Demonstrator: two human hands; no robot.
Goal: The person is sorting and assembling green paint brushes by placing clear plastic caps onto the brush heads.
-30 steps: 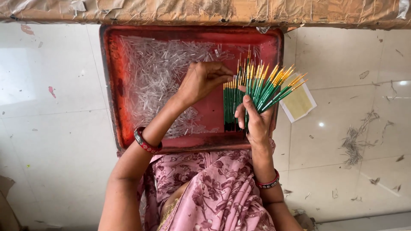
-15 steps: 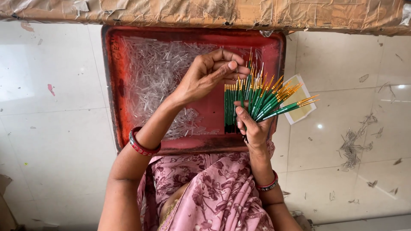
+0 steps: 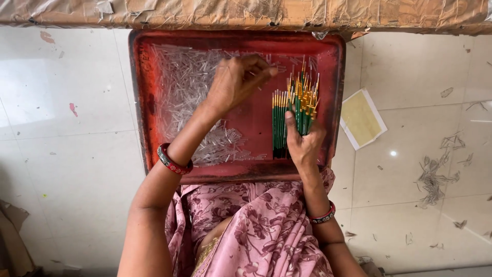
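My right hand (image 3: 303, 146) grips a bundle of thin green paintbrushes (image 3: 303, 102) with gold ferrules, tips pointing away from me, over the right part of a red metal tray (image 3: 144, 102). Beside the bundle, a short row of the same green brushes (image 3: 279, 125) lies flat in the tray. My left hand (image 3: 237, 82) hovers over the tray's middle with fingertips pinched together; whether it holds anything is too small to see. A heap of small clear plastic tubes (image 3: 187, 87) covers the tray's left half, just left of that hand.
The tray rests on a pale tiled floor against my lap in pink floral cloth (image 3: 256, 225). A yellow paper card (image 3: 361, 119) lies on the floor right of the tray. A taped cardboard edge (image 3: 246, 13) runs along the far side.
My right hand has swung the fanned-out bundle upright and closer together, over the tray. My left hand has drawn away from the brush tips, leftward toward the clear tubes.
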